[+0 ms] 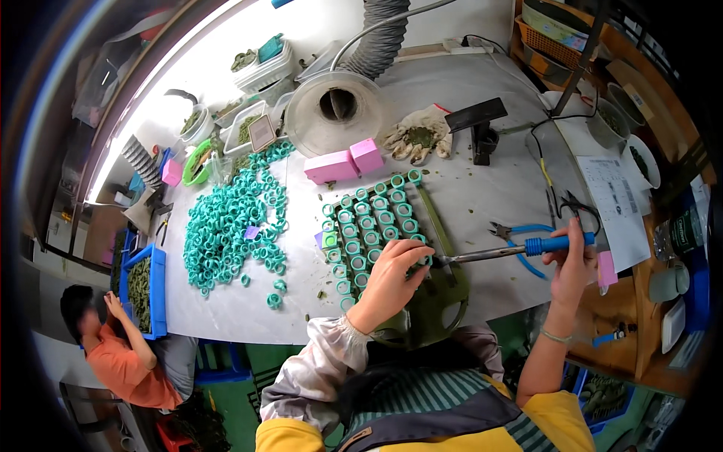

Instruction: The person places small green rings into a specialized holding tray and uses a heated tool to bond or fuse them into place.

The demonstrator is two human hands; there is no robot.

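Note:
My left hand point(390, 280) is bent over the near right corner of the ring rows, fingers pinched round a teal ring mostly hidden by them. In my right hand point(571, 264) is a soldering iron point(546, 245) with a blue handle. Its metal shaft points left, and the tip reaches the olive-green frame point(454, 290) close to my left fingertips. Teal rings point(367, 223) stand in several rows on olive-green strips left of that frame. Part of the frame lies under my left hand and arm.
A big heap of loose teal rings point(233, 226) covers the table's left. Behind the rows are pink blocks point(333, 167), a suction funnel point(331, 113), a stained glove point(422, 135) and a black stand point(482, 132). Blue-handled pliers point(520, 233) lie right. A person point(128, 354) sits far left.

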